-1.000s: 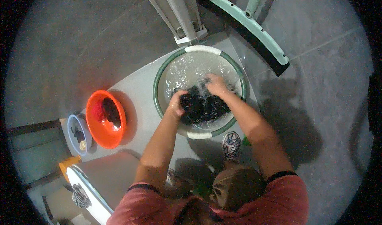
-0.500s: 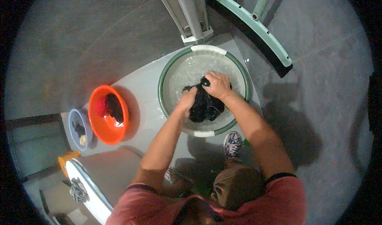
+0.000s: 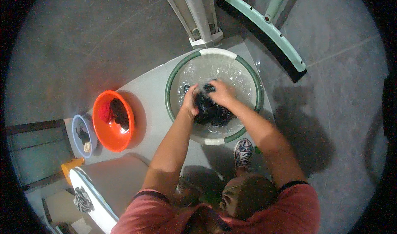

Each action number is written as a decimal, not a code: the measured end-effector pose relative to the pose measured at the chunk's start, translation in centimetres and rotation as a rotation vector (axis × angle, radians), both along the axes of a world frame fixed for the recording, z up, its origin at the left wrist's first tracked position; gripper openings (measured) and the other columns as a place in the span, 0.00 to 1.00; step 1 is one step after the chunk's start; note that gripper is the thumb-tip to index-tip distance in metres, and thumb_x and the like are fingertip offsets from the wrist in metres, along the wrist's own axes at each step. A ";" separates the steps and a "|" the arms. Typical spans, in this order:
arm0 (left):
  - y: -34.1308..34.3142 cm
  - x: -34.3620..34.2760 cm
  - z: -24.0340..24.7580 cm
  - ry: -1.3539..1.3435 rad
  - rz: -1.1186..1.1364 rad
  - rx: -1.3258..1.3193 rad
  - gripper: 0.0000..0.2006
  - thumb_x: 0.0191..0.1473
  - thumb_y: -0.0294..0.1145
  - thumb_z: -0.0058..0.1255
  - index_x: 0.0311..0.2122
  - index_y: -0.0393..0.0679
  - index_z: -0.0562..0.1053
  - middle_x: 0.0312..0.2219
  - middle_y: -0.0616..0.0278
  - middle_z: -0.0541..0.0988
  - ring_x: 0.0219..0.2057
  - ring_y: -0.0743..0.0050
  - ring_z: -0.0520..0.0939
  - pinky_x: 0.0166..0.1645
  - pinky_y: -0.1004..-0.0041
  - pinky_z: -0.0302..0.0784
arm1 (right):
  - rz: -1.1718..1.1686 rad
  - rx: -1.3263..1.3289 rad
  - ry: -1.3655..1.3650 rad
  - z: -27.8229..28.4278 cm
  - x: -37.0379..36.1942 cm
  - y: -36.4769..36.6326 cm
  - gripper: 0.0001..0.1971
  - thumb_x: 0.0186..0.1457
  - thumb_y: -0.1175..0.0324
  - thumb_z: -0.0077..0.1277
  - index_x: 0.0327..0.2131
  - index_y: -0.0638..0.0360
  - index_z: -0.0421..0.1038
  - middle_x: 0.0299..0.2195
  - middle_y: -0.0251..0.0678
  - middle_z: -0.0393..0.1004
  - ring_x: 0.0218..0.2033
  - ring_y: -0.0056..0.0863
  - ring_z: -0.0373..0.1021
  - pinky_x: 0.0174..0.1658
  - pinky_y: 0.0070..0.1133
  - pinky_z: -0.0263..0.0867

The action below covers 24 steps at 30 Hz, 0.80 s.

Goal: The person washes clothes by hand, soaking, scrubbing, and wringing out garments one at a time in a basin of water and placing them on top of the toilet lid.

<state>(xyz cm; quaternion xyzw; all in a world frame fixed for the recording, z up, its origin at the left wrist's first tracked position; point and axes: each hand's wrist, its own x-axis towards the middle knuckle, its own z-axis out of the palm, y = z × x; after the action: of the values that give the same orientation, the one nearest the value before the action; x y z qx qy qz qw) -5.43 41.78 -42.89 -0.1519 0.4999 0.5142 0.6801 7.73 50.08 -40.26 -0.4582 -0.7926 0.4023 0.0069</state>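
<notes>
A round basin (image 3: 169,94) with a green and white rim stands before me, holding rippling water. In it lies a wet, dark piece of cloth (image 3: 210,112), bunched up and partly under the water. My left hand (image 3: 190,100) grips the cloth at its left side. Over the cloth's upper part, my right hand (image 3: 222,93) is curled round a bunched fold of it, slightly blurred by motion. The two hands are close together near the middle of the basin, and the fingertips are partly hidden.
To the left stand an orange basin (image 3: 131,130) with red and dark cloth and a smaller pale blue basin (image 3: 75,136). A grey-white bin (image 3: 118,172) is at lower left. Beyond the basin are a white metal frame (image 3: 205,38) and a mint-green floor squeegee (image 3: 264,23).
Both hands have moved slightly left and closer together with the dark cloth. The cloth sits lower in the water, which ripples more.
</notes>
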 end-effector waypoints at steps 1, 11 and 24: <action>0.5 1.1 2.5 0.109 -0.035 0.090 0.22 0.48 0.42 0.48 0.48 0.41 0.69 0.43 0.57 0.74 0.45 0.60 0.74 0.52 0.64 0.68 | 0.061 0.086 0.153 2.7 0.5 -1.5 0.19 0.40 0.65 0.56 0.41 0.47 0.72 0.41 0.39 0.70 0.44 0.39 0.68 0.43 0.33 0.66; -1.4 2.8 3.9 0.338 -0.091 -0.006 0.22 0.57 0.42 0.41 0.52 0.40 0.65 0.45 0.55 0.72 0.44 0.65 0.73 0.48 0.67 0.69 | 0.059 0.589 0.525 0.9 -0.8 -0.8 0.16 0.33 0.56 0.59 0.28 0.51 0.72 0.27 0.34 0.72 0.31 0.35 0.71 0.33 0.31 0.67; -4.7 -2.5 -3.9 1.633 -0.868 -0.138 0.22 0.50 0.44 0.48 0.49 0.47 0.68 0.30 0.42 0.76 0.39 0.42 0.77 0.44 0.55 0.72 | 0.571 0.339 -0.258 -2.6 2.2 -2.3 0.46 0.40 0.57 0.62 0.62 0.36 0.46 0.62 0.44 0.43 0.56 0.55 0.53 0.51 0.47 0.58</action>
<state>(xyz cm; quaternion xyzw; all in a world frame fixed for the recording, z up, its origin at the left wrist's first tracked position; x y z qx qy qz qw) -7.89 37.07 -46.84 0.4176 0.8666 0.1313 0.2396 9.96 47.76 -42.82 -0.2574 -0.9385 0.1897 -0.1301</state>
